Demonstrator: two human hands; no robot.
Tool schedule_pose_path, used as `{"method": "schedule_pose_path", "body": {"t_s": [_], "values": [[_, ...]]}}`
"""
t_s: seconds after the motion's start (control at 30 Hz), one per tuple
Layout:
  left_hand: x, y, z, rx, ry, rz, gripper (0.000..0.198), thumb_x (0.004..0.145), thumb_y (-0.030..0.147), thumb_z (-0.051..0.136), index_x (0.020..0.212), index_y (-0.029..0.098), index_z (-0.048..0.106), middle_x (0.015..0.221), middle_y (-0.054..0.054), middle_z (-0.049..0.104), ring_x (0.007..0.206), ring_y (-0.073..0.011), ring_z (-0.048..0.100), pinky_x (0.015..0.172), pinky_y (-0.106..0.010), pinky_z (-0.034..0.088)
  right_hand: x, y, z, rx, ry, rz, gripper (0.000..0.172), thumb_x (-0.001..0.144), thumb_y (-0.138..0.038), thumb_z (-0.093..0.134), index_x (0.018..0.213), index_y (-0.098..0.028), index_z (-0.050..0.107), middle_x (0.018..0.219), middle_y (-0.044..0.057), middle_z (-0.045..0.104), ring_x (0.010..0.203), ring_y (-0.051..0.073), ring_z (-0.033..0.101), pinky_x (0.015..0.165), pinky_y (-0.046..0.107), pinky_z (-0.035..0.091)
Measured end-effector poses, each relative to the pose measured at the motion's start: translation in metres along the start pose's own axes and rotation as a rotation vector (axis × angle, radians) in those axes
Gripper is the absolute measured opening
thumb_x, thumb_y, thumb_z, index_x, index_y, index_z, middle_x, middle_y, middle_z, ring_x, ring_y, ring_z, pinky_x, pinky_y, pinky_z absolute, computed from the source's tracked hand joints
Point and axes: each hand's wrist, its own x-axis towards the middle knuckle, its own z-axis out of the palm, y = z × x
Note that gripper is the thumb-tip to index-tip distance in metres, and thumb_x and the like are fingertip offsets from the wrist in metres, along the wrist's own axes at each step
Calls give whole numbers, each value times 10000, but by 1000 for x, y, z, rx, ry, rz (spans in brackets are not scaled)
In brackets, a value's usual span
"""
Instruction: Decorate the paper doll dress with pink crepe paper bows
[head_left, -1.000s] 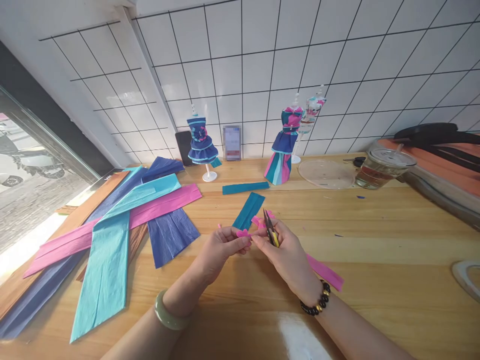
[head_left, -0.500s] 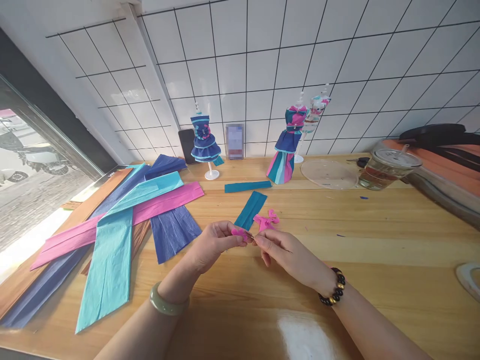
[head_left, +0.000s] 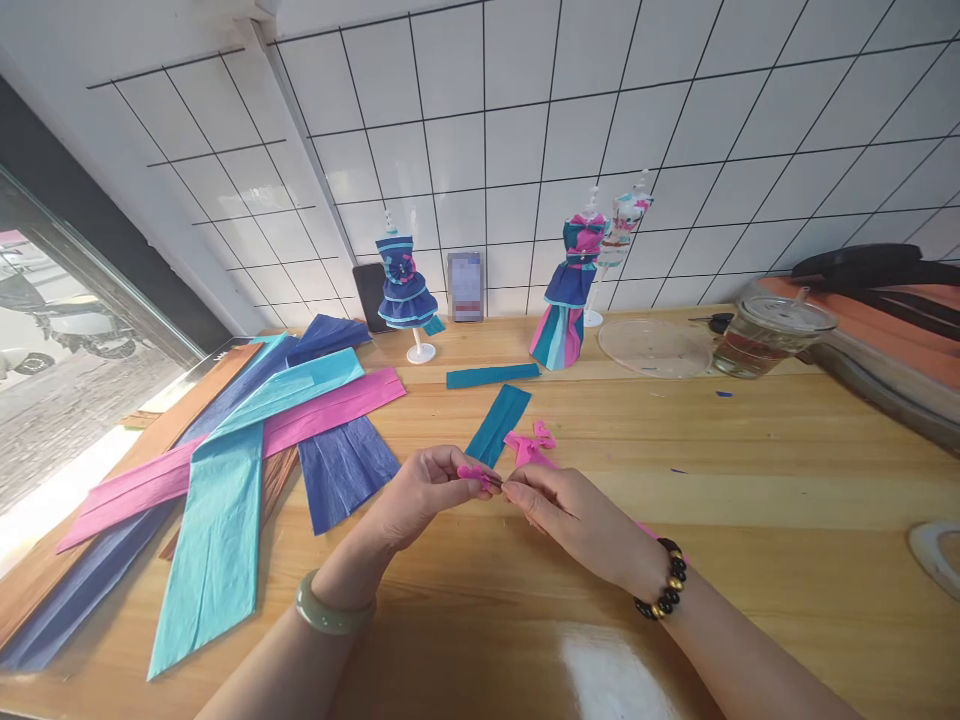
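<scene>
My left hand (head_left: 427, 500), closed in a pinch, holds a small gathered piece of pink crepe paper (head_left: 472, 473) above the table. Close against it, my right hand (head_left: 566, 505) pinches a thin, dark item at the right end of that piece; its kind is too small to make out. Behind my fingers lies a crumpled pink paper scrap (head_left: 529, 446). Left of the scrap is a teal paper strip (head_left: 499, 425), with a narrower teal strip (head_left: 493, 376) farther back. A bit of pink also shows beside my right wrist.
Long crepe paper strips (head_left: 225, 500) in turquoise, pink, blue and brown overlap at left. Small dress forms, one in a blue tiered dress (head_left: 407, 285) and one in a multicoloured gown (head_left: 574, 290), stand by the wall near phones (head_left: 466, 287). A lidded cup (head_left: 772, 335) is at right.
Both hands stay together at the pink paper, with only slight finger shifts. The view has tilted a little, and pink now shows beside my right wrist.
</scene>
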Motion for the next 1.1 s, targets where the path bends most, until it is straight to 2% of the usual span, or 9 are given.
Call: {"method": "schedule_pose_path", "body": {"t_s": [0.23,0.87,1.1], "values": [[0,0,-1,22,5,-10,158,677,211,700,622,143,568,777,-51,707,709,-148,637,719,-277,468,-1,0,0,12,2,-21,365,880,-455,396,623,-202,453,529,-43,332,477,103,294,445,243,219],[1,-1,-3,-11,-33,-6,130,665,178,708,635,148,584,784,-41,708,695,-141,637,730,-287,475,-1,2,0,-23,18,-25,339,882,-432,399,641,-209,482,536,-29,406,481,116,360,455,238,251],[-1,0,-1,-42,-59,1,107,698,154,682,650,141,587,790,-47,707,716,-138,629,729,-283,466,-1,1,0,-32,20,-15,328,898,-426,363,677,-209,472,555,-36,374,497,116,338,470,242,254]]}}
